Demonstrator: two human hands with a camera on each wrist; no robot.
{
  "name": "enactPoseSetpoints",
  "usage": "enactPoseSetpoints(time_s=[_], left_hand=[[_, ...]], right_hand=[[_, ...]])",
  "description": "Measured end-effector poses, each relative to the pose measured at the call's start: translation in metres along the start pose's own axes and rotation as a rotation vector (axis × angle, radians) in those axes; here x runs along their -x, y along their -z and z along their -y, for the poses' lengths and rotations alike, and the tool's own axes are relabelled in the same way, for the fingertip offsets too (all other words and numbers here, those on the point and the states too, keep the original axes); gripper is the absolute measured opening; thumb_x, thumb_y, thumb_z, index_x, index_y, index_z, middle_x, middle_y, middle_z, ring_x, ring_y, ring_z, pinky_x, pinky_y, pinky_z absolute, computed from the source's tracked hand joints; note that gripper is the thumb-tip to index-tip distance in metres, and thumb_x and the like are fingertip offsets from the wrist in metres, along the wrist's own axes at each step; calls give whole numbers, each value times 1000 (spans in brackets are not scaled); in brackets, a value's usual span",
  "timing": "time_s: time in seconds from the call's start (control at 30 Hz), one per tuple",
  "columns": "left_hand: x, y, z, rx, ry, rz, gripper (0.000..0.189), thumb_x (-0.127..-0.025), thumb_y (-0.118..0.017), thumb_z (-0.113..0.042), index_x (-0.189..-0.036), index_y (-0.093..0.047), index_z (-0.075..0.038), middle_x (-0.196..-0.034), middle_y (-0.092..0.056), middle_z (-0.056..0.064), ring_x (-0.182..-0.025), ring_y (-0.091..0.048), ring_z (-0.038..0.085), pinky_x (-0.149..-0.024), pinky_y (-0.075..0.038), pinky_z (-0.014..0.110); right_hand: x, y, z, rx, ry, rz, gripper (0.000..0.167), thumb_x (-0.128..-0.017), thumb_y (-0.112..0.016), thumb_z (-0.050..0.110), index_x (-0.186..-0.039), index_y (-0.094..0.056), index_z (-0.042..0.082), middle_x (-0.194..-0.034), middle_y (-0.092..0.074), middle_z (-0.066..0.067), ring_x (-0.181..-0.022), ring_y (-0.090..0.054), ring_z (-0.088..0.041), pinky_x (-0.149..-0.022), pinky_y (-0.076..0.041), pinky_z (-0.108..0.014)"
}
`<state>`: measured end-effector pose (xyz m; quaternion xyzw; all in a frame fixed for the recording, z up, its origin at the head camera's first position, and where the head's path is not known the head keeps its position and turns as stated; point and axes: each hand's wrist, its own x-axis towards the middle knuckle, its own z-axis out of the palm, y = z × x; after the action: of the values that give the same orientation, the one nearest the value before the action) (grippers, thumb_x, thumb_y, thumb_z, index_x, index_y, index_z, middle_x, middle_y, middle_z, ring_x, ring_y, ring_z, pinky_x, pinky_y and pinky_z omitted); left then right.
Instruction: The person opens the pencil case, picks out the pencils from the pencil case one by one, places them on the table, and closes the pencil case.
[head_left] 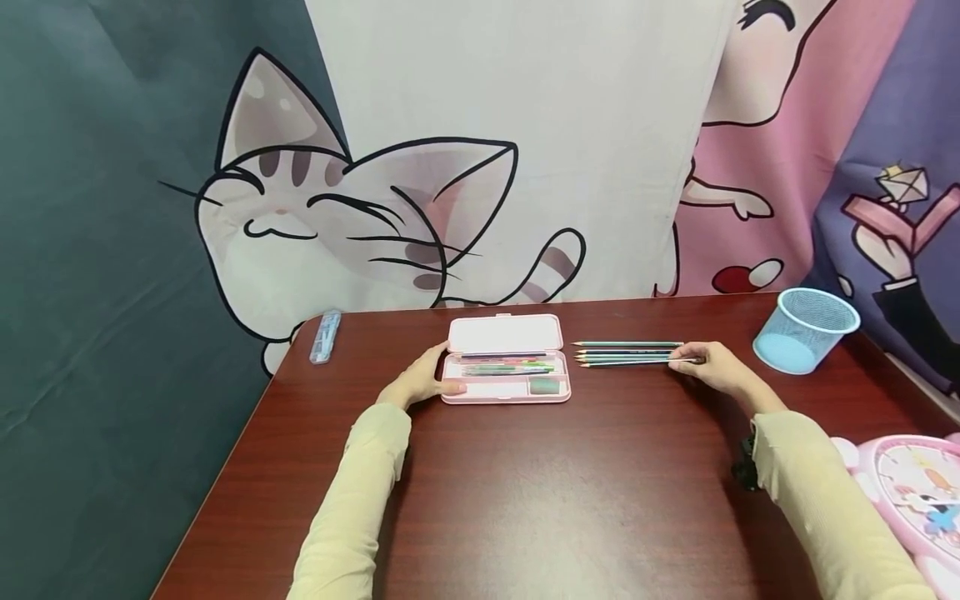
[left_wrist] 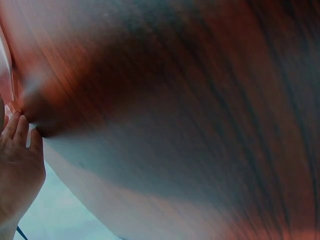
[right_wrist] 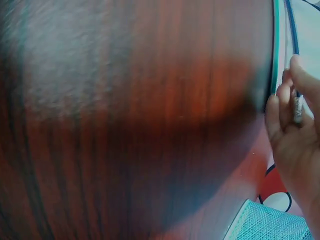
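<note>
A pink pencil case (head_left: pixel 506 398) lies with its lid folded back, holding several thin pens and a green eraser (head_left: pixel 544 386). At its left end my left hand (head_left: pixel 417 381) holds the case, thumb over the near rim and fingers at the back edge. In the left wrist view the fingers (left_wrist: pixel 20 131) look nearly straight along the case side. My right hand (head_left: pixel 711 367) pinches the rear end of a pencil (right_wrist: pixel 293 30), its silver end between thumb and fingers. Several more pencils (head_left: pixel 626 343) lie side by side, tips pointing left toward the case.
A light blue mesh pen holder (head_left: pixel 797 354) stands right of my right hand. A blue patterned item (head_left: pixel 326 337) lies at the table's far left. Near the right edge is a pink cartoon clock (head_left: pixel 870 467). A printed cloth (head_left: pixel 600 100) hangs behind the brown table (head_left: pixel 555 500).
</note>
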<state>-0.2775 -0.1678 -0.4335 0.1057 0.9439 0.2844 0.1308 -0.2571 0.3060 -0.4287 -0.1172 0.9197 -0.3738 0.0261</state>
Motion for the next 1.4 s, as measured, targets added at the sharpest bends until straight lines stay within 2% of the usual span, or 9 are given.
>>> enactPoseSetpoints(time_s=[0.13, 0.3, 0.4, 0.67, 0.9, 1.03, 1.17, 1.4], left_hand=[[-1, 1, -2, -7, 12, 6, 97, -74, -74, -39, -146, -17, -7, -149, -24, 15, -137, -25, 30, -112, -22, 46], [-4, 1, -3, -19, 14, 5, 97, -74, -74, -40, -146, -17, -9, -149, -25, 14, -137, -26, 29, -111, -23, 45], [-5, 2, -4, -32, 7, 7, 97, -74, -73, -40, -146, -17, -8, -149, -25, 14, -137, -26, 29, -111, -23, 45], [-5, 4, -6, -35, 14, 8, 97, -74, -73, -41, -146, -17, -10, -150, -24, 13, -137, -25, 29, -111, -23, 46], [-5, 2, -5, -38, 2, 10, 96, -75, -73, -41, -146, -17, -8, -149, -25, 14, -137, -26, 30, -111, -24, 46], [-3, 3, -4, -33, 1, 5, 96, -75, -73, -39, -146, -16, -7, -150, -24, 15, -137, -25, 30, -111, -23, 45], [-2, 3, -3, -25, 8, 1, 96, -75, -73, -37, -146, -16, -7, -150, -24, 15, -138, -24, 29, -112, -22, 45], [0, 2, -1, -23, 3, 14, 97, -76, -73, -38, -146, -15, -6, -150, -22, 16, -138, -23, 30, -112, -22, 45]], right_hand=[[1, -2, -1, 92, -12, -47, 22, -82, -67, 13, -95, -64, -5, -86, -65, -19, -68, -53, -9, -61, -42, -23], [-1, -4, -1, 162, -3, -96, 19, -80, -67, 8, -95, -65, -4, -95, -65, -25, -86, -58, -33, -76, -44, -42], [-2, -5, -2, 172, -2, -110, 21, -78, -68, 6, -96, -64, -5, -96, -64, -28, -89, -57, -39, -79, -43, -48], [-4, -3, -3, 199, -12, -130, 23, -76, -72, 10, -94, -65, -4, -91, -64, -26, -82, -58, -32, -71, -43, -38], [-3, 0, 2, 166, -37, -149, 28, -77, -73, 14, -95, -64, -5, -88, -65, -23, -70, -53, -15, -62, -41, -24], [-8, -3, 10, 128, -21, -152, 31, -78, -71, 15, -99, -63, -5, -88, -64, -23, -68, -50, -10, -59, -40, -22], [-16, -11, 25, 100, 6, -142, 31, -79, -70, 15, -100, -63, -6, -91, -65, -23, -73, -55, -14, -63, -42, -23], [-38, -38, 54, 63, 48, -99, 30, -81, -68, 15, -103, -64, -4, -96, -66, -22, -89, -61, -31, -75, -45, -33]])
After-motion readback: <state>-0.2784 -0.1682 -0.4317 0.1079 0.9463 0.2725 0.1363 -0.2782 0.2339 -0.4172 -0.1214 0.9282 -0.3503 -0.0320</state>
